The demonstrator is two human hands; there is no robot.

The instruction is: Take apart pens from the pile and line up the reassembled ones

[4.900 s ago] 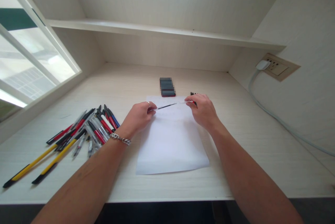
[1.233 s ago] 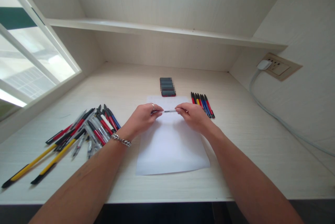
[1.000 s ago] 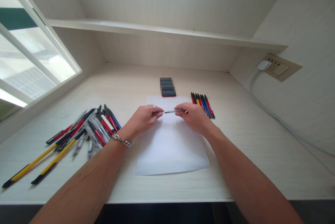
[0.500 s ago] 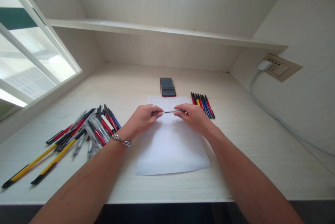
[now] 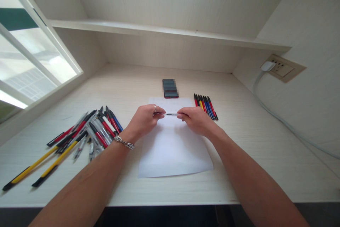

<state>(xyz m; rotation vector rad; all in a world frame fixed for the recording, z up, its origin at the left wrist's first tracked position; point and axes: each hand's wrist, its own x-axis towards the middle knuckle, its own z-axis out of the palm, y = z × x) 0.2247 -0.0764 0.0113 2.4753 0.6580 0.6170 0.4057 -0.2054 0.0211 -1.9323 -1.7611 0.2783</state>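
Above the far part of a white sheet of paper (image 5: 175, 152), a slim clear pen (image 5: 171, 114) with a dark core lies level between my two hands. My left hand (image 5: 147, 117), with a ring and a chain bracelet, pinches its left end. The right end is pinched by my right hand (image 5: 193, 119). Only the short middle stretch of the pen shows; the fingers cover both ends. Just beyond my right hand, a row of several pens (image 5: 205, 106) in red, yellow and blue with black ends lies side by side.
A loose pile of pens (image 5: 99, 131) spreads over the left of the desk, with two long yellow-and-black ones (image 5: 57, 161) toward the front. A dark phone (image 5: 170, 89) lies beyond the paper. On the right wall, a white charger (image 5: 268, 66) trails its cable (image 5: 281, 119) downward.
The pen has turned slightly from a tilt to nearly level. My right hand has shifted a little and its fingers have closed more on the pen's right end.
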